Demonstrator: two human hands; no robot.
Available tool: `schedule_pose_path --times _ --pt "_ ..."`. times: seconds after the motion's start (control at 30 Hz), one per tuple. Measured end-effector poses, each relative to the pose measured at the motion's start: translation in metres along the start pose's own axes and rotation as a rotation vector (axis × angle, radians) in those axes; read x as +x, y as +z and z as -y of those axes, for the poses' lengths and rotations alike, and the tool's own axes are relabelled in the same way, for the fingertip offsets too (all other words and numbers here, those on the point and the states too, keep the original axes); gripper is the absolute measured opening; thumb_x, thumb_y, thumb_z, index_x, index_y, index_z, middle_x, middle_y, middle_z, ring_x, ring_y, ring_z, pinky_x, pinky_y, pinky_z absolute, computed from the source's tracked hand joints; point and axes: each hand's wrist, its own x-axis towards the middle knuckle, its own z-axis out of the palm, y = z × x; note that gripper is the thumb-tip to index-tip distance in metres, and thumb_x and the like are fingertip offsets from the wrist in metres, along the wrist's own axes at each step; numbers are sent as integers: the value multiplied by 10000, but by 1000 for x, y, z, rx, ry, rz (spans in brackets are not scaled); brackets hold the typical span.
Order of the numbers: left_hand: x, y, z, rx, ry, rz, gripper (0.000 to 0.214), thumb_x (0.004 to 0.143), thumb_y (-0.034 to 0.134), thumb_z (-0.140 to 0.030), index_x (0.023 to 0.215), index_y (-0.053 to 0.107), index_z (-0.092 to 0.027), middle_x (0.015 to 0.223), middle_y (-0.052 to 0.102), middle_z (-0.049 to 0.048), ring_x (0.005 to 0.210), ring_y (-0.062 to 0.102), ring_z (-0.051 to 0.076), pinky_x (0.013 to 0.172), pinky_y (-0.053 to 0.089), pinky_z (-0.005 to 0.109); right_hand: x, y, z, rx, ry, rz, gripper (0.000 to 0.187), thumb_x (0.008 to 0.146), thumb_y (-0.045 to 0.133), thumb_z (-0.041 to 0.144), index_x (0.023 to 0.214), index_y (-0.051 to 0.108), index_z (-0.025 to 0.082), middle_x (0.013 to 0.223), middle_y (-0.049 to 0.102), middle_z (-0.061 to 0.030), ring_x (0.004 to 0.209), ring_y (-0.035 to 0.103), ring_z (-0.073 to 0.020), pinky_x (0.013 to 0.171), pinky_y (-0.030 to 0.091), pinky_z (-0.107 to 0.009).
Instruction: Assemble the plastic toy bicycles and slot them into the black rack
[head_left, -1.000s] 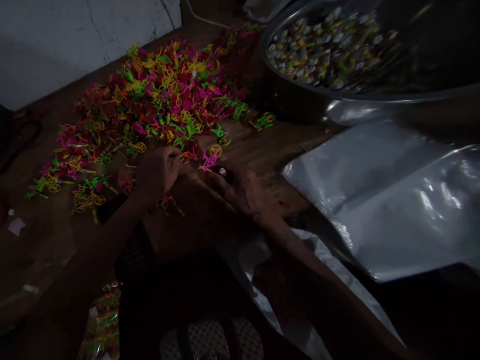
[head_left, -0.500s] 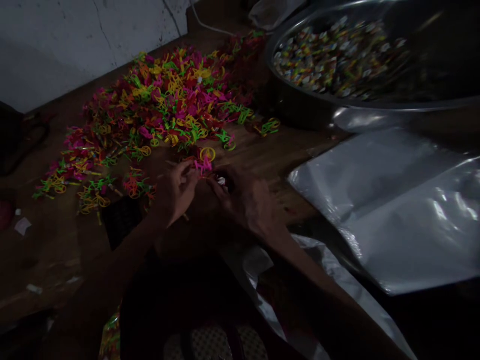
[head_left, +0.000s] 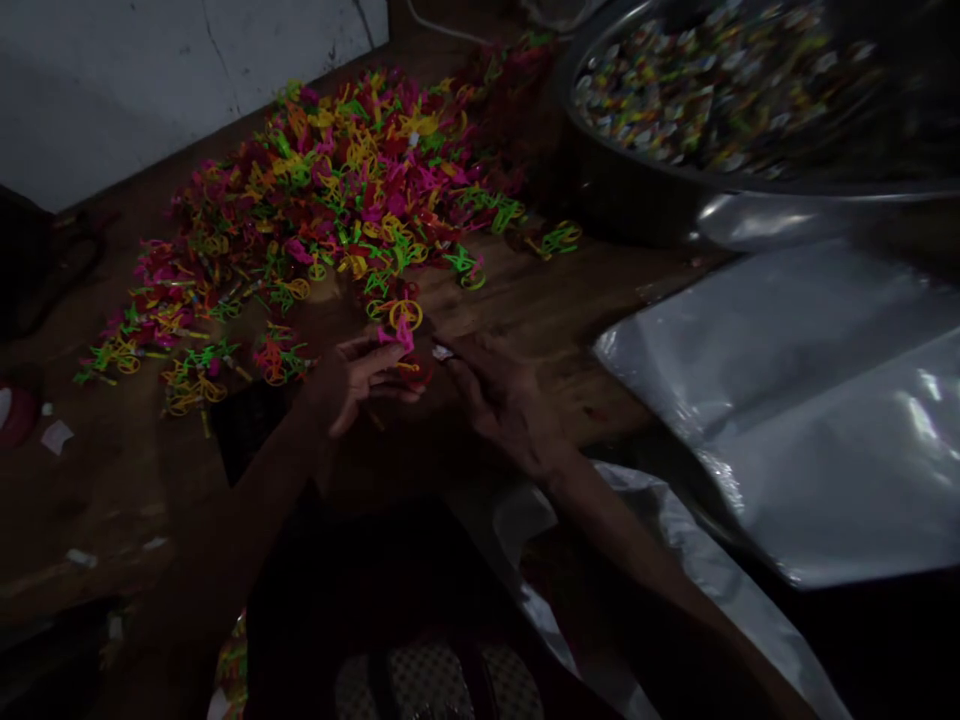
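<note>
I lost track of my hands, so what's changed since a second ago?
Your left hand uncurled and moved nearer you; the pink piece shifted left toward it, grip unclear. The pale piece stays at your right hand; the colorful pile and plastic sheet look unchanged.

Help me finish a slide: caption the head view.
In dim light, the left hand and right hand face each other before a heap of bright plastic pieces, near a metal basin.

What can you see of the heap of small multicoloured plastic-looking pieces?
This heap of small pink, yellow, green, orange and red plastic-looking pieces lies on the brown wooden surface, densest in the middle, straggling at its edges. Many are thin, openwork shapes, some ringed. Whether the left hand touches its near edge is unclear.
</note>
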Motion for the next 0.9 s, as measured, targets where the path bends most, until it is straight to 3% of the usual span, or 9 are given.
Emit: schedule_pose_path --times 0.13,0.23,0.43,0.67,0.9 --pt "-2 2 2 -55 -61 38 141 821 714 -245 897 671 -134 770 740 52 613 703 143 575 581 237 1 -4 2 319 167 14 200 883 671 396 976 763 245 1017 771 -42 946 715 -201 847 590 -363" --pt "-6 4 2 -51 -106 61 132 845 703 -252 908 658 -145 777 739 46 625 720 153 558 575 225 2 -7 6 393 252 41 227 865 700 467 952 764 267 997 782 -21 962 726 -207 859 599 -376" --pt "-17 10 0 -121 -154 164 110 870 669 -244 930 662 -152 845 757 66 626 725 171 610 605 278 -6 -3 7 370 200 -4 287 903 628 552 977 724 291 994 755 -25 951 719 -199 843 599 -363" --pt "-24 15 5 -277 -177 214 102 900 596 -216 932 667 -150 832 742 65 649 717 169 609 606 275 -19 3 9 450 226 -92 325 899 630 570 1021 675 272 708 652 10 658 638 -169 651 552 -333" --pt "-27 15 9 -291 -209 189 140 929 562 -215 929 669 -123 778 722 77 575 689 148 545 579 239 -26 5 11 395 141 -90 279 932 589 544 1026 660 291 842 700 -20 704 660 -175 645 547 -333"
